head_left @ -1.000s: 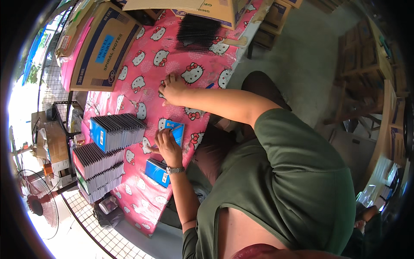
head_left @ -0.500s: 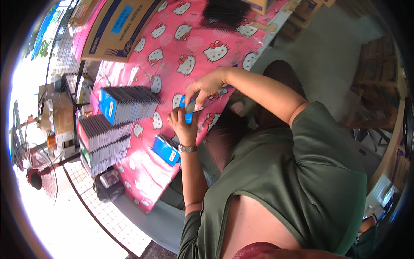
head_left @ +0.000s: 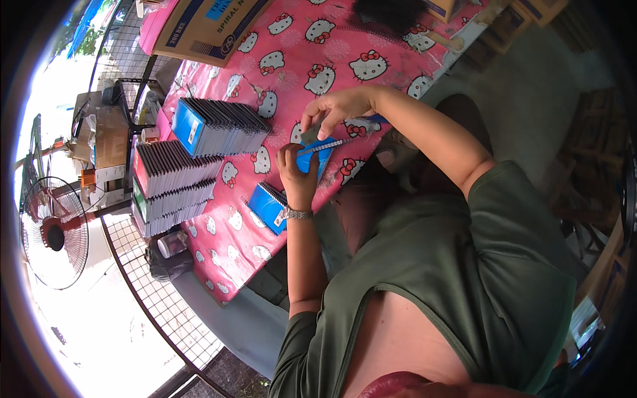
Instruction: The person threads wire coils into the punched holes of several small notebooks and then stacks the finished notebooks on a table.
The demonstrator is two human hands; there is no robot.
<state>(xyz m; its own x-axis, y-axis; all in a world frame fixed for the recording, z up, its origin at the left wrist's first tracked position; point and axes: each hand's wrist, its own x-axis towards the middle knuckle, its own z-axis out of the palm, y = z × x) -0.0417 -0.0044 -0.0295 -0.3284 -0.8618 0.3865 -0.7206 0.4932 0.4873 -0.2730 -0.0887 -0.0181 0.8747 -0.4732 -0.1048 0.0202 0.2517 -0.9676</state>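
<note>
The upper edge is cropping a carton (head_left: 202,33); the left hand (head_left: 298,174) is partly hiding a blue notebook (head_left: 324,161); black coils (head_left: 388,16) are appearing blurred.

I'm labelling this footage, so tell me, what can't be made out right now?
In the head view:
- Blue cover: partly hidden by the left hand.
- Pale strip across it: too small to identify.
- Black pile at the top: blurred, so separate pieces can't be counted.
- Large carton, upper left: cut off by the picture's upper edge.
</note>
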